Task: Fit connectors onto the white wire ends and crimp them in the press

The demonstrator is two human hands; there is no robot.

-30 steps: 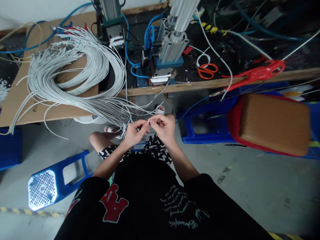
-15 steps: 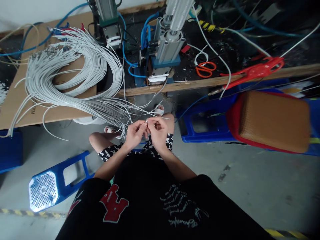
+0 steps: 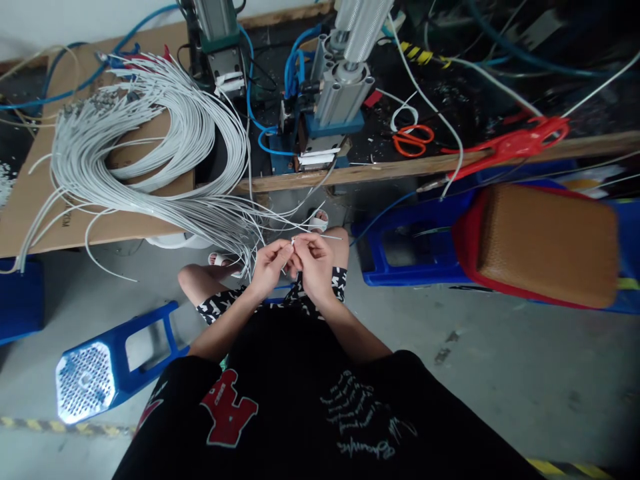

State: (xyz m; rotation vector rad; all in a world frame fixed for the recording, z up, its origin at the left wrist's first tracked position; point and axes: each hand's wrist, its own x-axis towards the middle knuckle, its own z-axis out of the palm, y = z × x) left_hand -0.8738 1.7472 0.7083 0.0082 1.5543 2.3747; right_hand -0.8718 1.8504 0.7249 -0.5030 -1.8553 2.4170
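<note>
Over my lap, my left hand and my right hand meet at the fingertips, both closed in a pinch. Between them shows the small white end of a cable; its details are too small to make out, and the fingers cover the rest. Just beyond my hands, loose ends of a large bundle of white cables hang off the table edge towards my knees. The bundle's coiled part lies on a cardboard sheet at the left.
Two pneumatic presses stand on the bench with blue hoses. Orange-handled scissors and a red air gun lie along its wooden edge. A blue stool is at my left; a brown cushion rests on blue plastic at right.
My right hand's fingers have shifted slightly at the white cable end. Otherwise both hands stay in place, and the view has moved only a little.
</note>
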